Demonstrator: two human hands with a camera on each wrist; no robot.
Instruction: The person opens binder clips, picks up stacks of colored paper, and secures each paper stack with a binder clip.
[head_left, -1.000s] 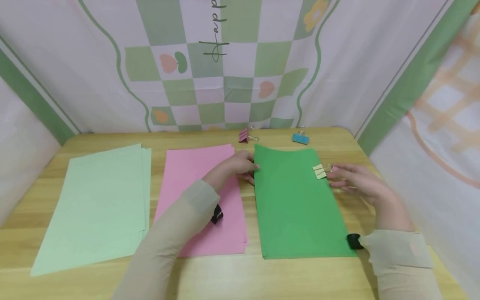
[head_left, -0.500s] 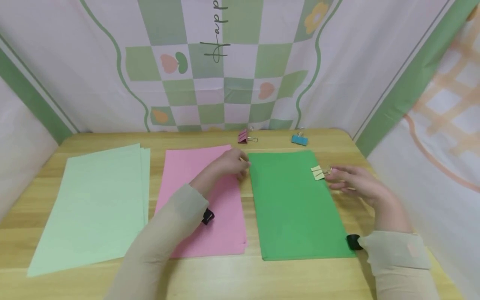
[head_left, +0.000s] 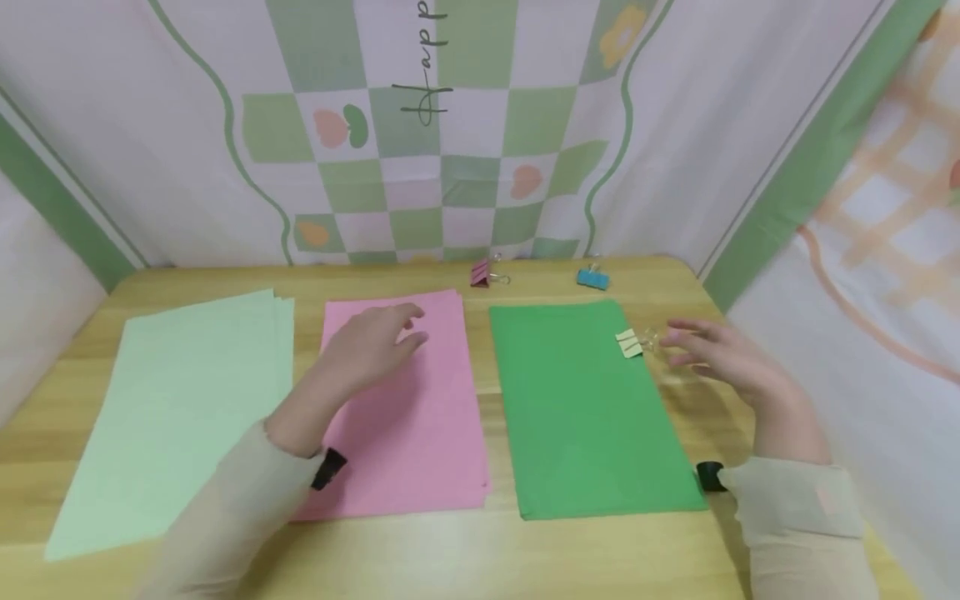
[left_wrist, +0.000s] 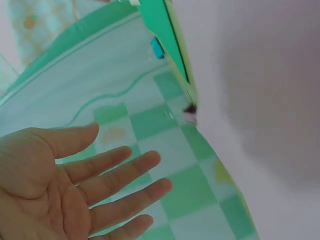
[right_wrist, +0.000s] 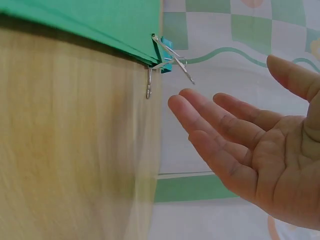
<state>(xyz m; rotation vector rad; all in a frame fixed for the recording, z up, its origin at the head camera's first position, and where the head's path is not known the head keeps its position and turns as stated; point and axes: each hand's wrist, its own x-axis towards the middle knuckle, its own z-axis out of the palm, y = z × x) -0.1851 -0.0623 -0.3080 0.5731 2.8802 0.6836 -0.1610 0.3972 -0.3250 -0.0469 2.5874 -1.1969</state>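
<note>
A stack of green paper (head_left: 585, 417) lies on the right of the table, a pale yellow binder clip (head_left: 630, 342) biting its right edge near the far corner. Just right of that clip my right hand (head_left: 723, 358) hovers, fingers loosely spread and holding nothing; the right wrist view shows a gap between the fingertips and the clip's wire handles (right_wrist: 172, 62). My left hand (head_left: 371, 346) is above the stack of pink paper (head_left: 427, 442), its fingers extended and apart in the left wrist view, with nothing in them.
Pale green sheets (head_left: 187, 417) lie at the left of the table (head_left: 420, 554). Along the back edge sit a dark pink binder clip (head_left: 481, 274) and a blue binder clip (head_left: 593, 277). A patterned curtain (head_left: 420, 183) hangs behind the table.
My left hand has left the green stack's left edge and moved left over the pink paper. My right hand has let go of the yellow clip's handles and drawn slightly right.
</note>
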